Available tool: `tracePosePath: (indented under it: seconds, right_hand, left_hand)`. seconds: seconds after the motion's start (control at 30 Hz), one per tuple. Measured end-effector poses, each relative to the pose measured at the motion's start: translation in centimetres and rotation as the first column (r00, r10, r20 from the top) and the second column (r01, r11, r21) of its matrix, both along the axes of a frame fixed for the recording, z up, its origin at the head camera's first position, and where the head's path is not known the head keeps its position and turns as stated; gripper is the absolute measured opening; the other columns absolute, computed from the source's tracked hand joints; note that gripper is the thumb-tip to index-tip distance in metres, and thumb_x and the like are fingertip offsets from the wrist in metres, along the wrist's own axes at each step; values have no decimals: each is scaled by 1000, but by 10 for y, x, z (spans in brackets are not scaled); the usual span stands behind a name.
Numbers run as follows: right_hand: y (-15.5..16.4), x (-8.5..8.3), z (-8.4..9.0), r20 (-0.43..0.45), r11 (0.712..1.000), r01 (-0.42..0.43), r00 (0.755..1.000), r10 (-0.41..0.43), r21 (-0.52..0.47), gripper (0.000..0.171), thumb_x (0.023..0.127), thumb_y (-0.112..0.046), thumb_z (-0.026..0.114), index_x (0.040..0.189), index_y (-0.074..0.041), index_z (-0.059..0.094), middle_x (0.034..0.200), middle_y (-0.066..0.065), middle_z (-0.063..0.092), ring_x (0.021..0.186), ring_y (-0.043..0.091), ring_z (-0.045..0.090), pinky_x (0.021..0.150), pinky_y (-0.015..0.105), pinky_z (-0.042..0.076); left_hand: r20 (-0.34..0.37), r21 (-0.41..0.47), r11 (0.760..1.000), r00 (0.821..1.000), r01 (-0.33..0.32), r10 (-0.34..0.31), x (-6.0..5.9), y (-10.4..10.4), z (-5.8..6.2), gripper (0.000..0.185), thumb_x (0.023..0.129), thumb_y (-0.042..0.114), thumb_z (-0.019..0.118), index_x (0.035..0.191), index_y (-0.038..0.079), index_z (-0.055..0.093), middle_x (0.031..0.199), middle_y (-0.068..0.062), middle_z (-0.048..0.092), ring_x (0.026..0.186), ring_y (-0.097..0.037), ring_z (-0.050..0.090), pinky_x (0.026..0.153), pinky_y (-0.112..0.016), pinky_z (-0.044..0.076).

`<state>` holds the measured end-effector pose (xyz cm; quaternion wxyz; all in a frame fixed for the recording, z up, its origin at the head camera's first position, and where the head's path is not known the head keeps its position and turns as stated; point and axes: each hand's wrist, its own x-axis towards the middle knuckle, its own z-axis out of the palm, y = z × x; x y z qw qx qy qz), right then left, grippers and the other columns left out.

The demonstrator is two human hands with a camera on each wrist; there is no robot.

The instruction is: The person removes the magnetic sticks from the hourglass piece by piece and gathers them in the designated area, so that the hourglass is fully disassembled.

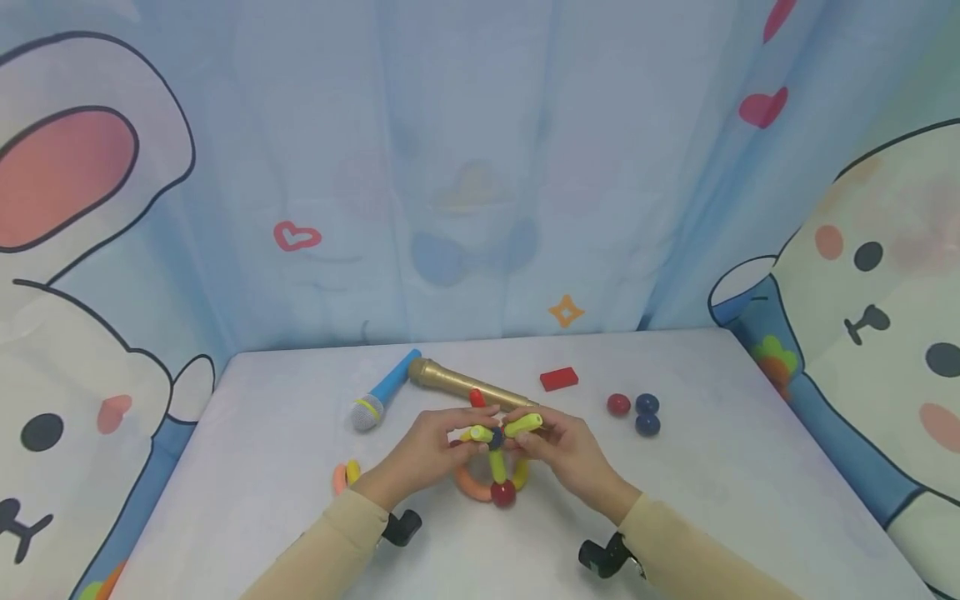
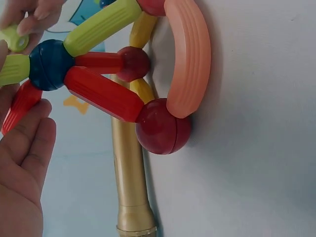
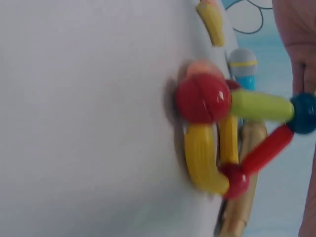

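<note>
Holding a stick-and-ball model (image 1: 495,467) between them, both hands work at its top, near the front middle of the bench (image 1: 262,467). The left hand (image 1: 431,446) has its fingers curled in on a short yellow stick (image 1: 480,434) at the model's upper left. The right hand (image 1: 566,450) pinches a lime stick (image 1: 522,425) at the upper right, thumb and fingers clamped on it. Both sticks meet at a dark blue ball (image 2: 49,64), the hub from which red and lime sticks run down to a curved base. That base rests on the bench: an orange arc (image 2: 190,59) on one side, a yellow arc (image 3: 200,158) on the other, joined in front by a red ball (image 1: 503,493).

Behind the hands lies a gold microphone (image 1: 465,383), pointing left, with a blue microphone (image 1: 384,392) just beside its head, the two touching or nearly so. A red block (image 1: 558,378) lies further right, then one red ball and two dark blue balls (image 1: 647,414) in a close cluster, well apart from the model. Left of the left wrist lie two loose curved pieces (image 1: 346,476), orange and yellow, side by side. A cartoon-printed cloth (image 1: 480,167) hangs behind the bench.
</note>
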<state>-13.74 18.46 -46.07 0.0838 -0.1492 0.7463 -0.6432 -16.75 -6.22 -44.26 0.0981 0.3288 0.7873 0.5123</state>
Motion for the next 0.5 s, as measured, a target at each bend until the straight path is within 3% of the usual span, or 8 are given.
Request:
tracePosePath:
  seconds: [0.1, 0.17, 0.3, 0.37, 0.5]
  right_hand:
    - [19, 3, 3, 10, 996, 41, 999, -42, 80, 35, 96, -26, 68, 126, -9, 61, 127, 19, 62, 104, 21, 68, 84, 33, 56]
    - [38, 7, 4, 6, 986, 73, 997, -75, 152, 34, 96, -25, 68, 125, -8, 60, 126, 20, 61, 103, 21, 69, 83, 31, 56]
    - [92, 16, 0, -54, 933, 178, 984, -169, 313, 36, 96, -18, 68, 127, -3, 58, 122, 20, 63, 102, 24, 68, 82, 29, 57]
    - [122, 20, -2, -98, 865, 240, 971, -219, 440, 40, 96, -17, 68, 130, 0, 55, 121, 19, 63, 102, 27, 68, 80, 30, 58]
    - [177, 20, -8, -112, 683, 278, 954, -277, 676, 49, 96, -23, 67, 133, 6, 51, 118, 23, 62, 99, 35, 65, 77, 40, 58]
  left_hand:
    - [2, -13, 1000, 1000, -9, 9, 1, 0, 1, 39, 91, 4, 72, 125, 21, 70, 138, 17, 56, 134, -12, 45, 95, -45, 50]
    - [-12, -35, 999, 1000, -10, 9, 1, 0, 2, 38, 91, 4, 72, 125, 20, 70, 138, 17, 56, 133, -11, 47, 83, -35, 54]
    - [-35, -61, 998, 999, -12, 9, 2, 0, 4, 38, 91, 6, 72, 126, 18, 70, 139, 15, 57, 124, -11, 52, 57, -24, 42]
    - [-36, -64, 998, 999, -11, 9, 2, 0, 5, 37, 91, 7, 72, 126, 20, 69, 139, 14, 57, 120, -11, 53, 53, -23, 40]
    - [-28, -64, 998, 1000, -10, 8, 2, -1, 5, 37, 92, 9, 72, 126, 21, 69, 139, 11, 58, 118, -12, 53, 54, -23, 41]
